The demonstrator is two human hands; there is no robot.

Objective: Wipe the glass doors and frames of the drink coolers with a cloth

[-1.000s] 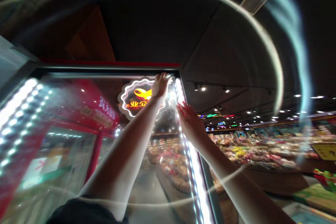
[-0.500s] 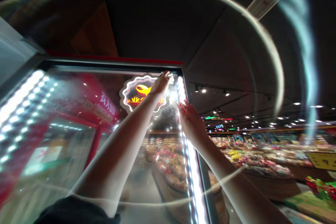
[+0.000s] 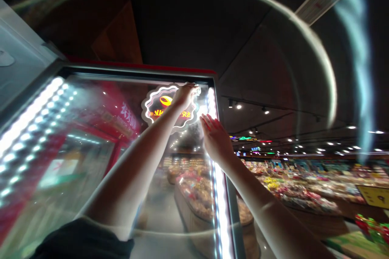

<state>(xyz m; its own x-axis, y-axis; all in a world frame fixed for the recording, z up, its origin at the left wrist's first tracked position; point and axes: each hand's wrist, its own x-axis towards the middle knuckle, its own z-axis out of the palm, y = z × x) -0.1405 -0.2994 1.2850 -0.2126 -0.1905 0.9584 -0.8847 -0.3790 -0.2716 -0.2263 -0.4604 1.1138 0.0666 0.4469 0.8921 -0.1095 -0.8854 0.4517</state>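
Note:
A glass door (image 3: 170, 178) in a dark frame fills the middle, edged inside by bright light strips. On its upper part glows a scalloped sign (image 3: 148, 107) with yellow and orange marks, its lettering reversed. My left hand (image 3: 184, 96) reaches across the sign to the door's top right corner. Its fingers bend together at a small pale patch; what they grip, if anything, cannot be made out. Just below, my right hand (image 3: 216, 139) lies over the right-hand light strip (image 3: 221, 206). Its fingers are stretched out towards the glass, lit red by the glare.
Heaped displays of packaged goods (image 3: 291, 186) spread out on the right, with a yellow price sign (image 3: 375, 196) at the edge. A pale panel (image 3: 21, 44) borders the door at upper left. Red signage (image 3: 121, 117) shows in the glass.
My right hand has shifted left and slightly up, off the frame edge and further over the light strip and glass. My left hand stays at the top corner. The view has shifted slightly.

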